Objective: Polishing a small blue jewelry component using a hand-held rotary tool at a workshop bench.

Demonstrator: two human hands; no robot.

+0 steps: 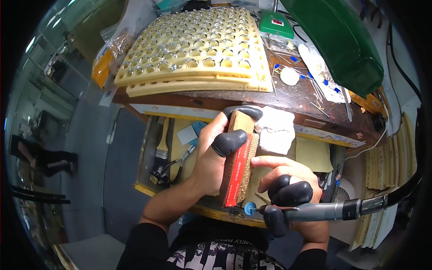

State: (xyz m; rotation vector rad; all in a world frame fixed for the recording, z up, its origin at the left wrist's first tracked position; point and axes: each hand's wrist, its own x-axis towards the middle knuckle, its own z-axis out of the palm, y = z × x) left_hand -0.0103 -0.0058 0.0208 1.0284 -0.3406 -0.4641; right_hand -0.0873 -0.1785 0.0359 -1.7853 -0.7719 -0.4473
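Observation:
My left hand (pixel 208 157), with black finger cots on the thumb and a finger, grips a block-shaped brush (pixel 246 168) upright over the open drawer. It has a wooden back, a red printed side and short brass-coloured bristles facing right. In my right hand (pixel 294 180) is a grey rotary handpiece (pixel 321 212), held by fingers in black cots. A small blue disc (pixel 250 208) at its tip lies close to the brush's lower end; whether they touch, I cannot tell. The outstretched right index fingertip reaches the bristle side.
Yellow trays (pixel 193 74) with many rings stand on the bench. A green lamp shade (pixel 342 49) overhangs the right. The drawer (pixel 145 189) holds pliers (pixel 182 158), a paintbrush (pixel 164 139) and a white cloth (pixel 275 130). Someone (pixel 45 155) is far left.

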